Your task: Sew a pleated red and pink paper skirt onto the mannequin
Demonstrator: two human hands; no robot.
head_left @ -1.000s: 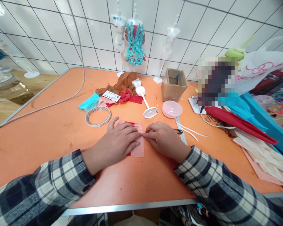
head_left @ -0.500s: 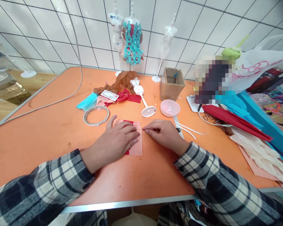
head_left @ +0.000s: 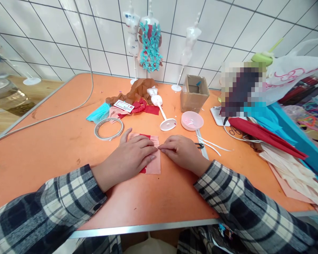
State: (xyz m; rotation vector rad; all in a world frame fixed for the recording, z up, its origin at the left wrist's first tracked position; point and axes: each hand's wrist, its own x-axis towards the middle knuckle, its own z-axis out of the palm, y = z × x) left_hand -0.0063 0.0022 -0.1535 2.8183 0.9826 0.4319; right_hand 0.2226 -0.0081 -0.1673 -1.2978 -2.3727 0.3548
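A small pink fabric piece [head_left: 154, 165] with red fabric under it lies on the orange table [head_left: 55, 148]. My left hand [head_left: 127, 158] lies flat on the fabric with fingers stretched out, pressing it down. My right hand [head_left: 181, 151] rests at the fabric's right edge, fingers curled and pinching a pleat at that edge. Both sleeves are black-and-white plaid.
A tape roll [head_left: 108, 128], fabric scraps [head_left: 137, 98], a fallen white mannequin stand [head_left: 161, 111], a pink bowl [head_left: 192, 120] and a cardboard box [head_left: 194, 93] lie behind. Small dress forms [head_left: 149, 42] stand at the wall. Stacked fabrics [head_left: 281, 148] fill the right side. A cable [head_left: 69, 111] crosses the left.
My right hand drew slightly apart from the left, then came back to the fabric's edge. The left hand stayed flat on the fabric.
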